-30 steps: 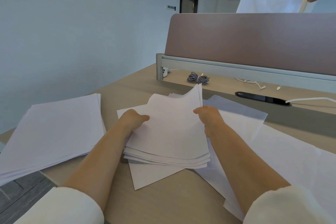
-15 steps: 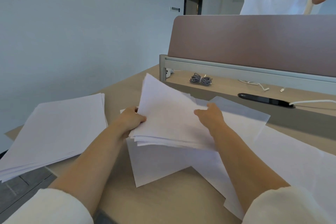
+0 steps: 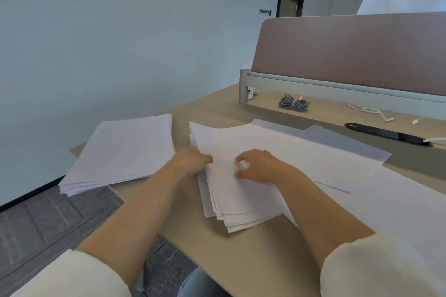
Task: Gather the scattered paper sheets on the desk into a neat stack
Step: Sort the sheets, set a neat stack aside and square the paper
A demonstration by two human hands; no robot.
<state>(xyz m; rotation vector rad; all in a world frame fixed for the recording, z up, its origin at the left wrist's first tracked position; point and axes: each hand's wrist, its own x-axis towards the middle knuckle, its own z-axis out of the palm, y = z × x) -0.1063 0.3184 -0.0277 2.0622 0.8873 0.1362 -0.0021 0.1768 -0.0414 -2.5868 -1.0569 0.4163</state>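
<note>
Neat stack [image 3: 125, 149] left of loose pile [image 3: 241, 188]

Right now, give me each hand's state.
Left hand: grips the left edge of the paper bundle.
Right hand: open, loosely curled, resting on top of it.

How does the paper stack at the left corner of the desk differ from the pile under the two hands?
The left stack has fairly even edges; the pile under the hands is fanned at its near corner. No hand touches the left stack; the left hand grips the pile's edge and the right hand rests on top. The left stack overhangs the desk edge; the pile does not. Both are plain white sheets.
</note>
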